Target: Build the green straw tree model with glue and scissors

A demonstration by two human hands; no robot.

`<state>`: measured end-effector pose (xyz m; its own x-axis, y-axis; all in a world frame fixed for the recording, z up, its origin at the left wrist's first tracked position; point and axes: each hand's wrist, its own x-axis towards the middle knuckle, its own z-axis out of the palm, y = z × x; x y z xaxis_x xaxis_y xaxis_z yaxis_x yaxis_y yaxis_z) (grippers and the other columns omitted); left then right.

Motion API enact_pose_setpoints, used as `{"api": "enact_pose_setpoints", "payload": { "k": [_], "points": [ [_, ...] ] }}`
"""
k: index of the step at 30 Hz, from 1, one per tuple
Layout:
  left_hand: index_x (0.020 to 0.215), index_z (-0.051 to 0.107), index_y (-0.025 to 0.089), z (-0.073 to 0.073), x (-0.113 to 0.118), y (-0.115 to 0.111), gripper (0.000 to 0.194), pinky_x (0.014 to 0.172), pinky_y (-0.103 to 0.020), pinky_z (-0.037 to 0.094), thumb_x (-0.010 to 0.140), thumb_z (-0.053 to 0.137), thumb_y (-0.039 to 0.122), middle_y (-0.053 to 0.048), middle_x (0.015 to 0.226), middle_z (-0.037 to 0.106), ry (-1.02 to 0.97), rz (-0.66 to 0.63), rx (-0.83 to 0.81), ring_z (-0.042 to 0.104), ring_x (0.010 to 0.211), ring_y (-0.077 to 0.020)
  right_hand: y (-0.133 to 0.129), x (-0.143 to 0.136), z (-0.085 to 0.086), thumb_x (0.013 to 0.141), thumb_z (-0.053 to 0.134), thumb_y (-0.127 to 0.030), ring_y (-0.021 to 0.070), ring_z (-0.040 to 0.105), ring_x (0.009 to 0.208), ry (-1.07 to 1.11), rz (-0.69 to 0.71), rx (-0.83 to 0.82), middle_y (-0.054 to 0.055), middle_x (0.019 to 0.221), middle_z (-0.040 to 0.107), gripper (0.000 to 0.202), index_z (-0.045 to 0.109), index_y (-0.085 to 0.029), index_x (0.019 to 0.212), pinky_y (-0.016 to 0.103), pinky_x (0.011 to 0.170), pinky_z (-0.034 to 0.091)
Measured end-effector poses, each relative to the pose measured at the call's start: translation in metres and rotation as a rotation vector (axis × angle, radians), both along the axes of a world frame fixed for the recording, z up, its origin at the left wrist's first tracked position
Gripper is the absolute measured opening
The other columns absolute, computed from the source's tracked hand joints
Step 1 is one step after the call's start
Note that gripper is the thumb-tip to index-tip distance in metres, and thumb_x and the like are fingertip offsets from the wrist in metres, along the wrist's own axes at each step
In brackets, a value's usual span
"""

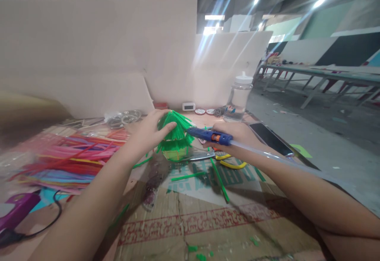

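A green fringed cone-shaped piece stands upright near the middle, with a pale yellow-green base. My left hand is closed on its upper left side, the thumb across the front. My right hand grips a blue glue gun, its tip touching or very near the right side of the fringe. A clear glue stick trails from the gun's back over my right forearm. Beneath the gun lie scissors with yellow and orange handles, the blades pointing left. Cut green strips lie around them.
Pink, red and blue strips are heaped on the left, near a purple tool with a black cord. A water bottle and a phone stand and lie to the right. White boards rise behind. Printed cardboard covers the front.
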<state>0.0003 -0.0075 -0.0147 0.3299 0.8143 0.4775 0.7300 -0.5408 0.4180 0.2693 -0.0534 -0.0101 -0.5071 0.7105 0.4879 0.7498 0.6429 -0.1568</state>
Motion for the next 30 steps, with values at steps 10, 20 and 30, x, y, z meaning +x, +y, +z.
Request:
{"api": "enact_pose_setpoints", "payload": {
  "k": [10, 20, 30],
  "points": [
    [0.125, 0.056, 0.018, 0.0, 0.001, 0.0, 0.047, 0.107, -0.042, 0.039, 0.09, 0.049, 0.049, -0.01, 0.13, 0.058, -0.018, -0.001, -0.017, 0.053, 0.123, -0.026, -0.002, 0.002, 0.003, 0.085, 0.063, -0.053, 0.0154, 0.057, 0.068, -0.002, 0.034, -0.054, 0.002, 0.073, 0.066, 0.035, 0.062, -0.019, 0.076, 0.025, 0.06, 0.034],
    [0.125, 0.057, 0.018, -0.003, -0.004, 0.006, 0.05, 0.108, -0.041, 0.039, 0.089, 0.049, 0.052, -0.01, 0.132, 0.058, -0.059, -0.022, -0.03, 0.053, 0.123, -0.0255, 0.046, 0.028, -0.015, 0.087, 0.057, -0.045, 0.0171, 0.059, 0.071, 0.476, -0.033, -0.171, 0.0, 0.075, 0.066, 0.026, 0.052, -0.021, 0.096, 0.029, 0.066, 0.044],
    [0.126, 0.055, 0.018, -0.003, -0.004, 0.007, 0.05, 0.109, -0.043, 0.038, 0.09, 0.047, 0.052, -0.01, 0.132, 0.057, -0.05, -0.023, -0.029, 0.051, 0.124, -0.0264, 0.166, 0.031, -0.041, 0.09, 0.059, -0.028, 0.0202, 0.064, 0.096, 0.318, -0.264, -0.39, 0.009, 0.103, 0.073, 0.024, 0.069, -0.011, 0.104, 0.027, 0.084, 0.046]
  ]
}}
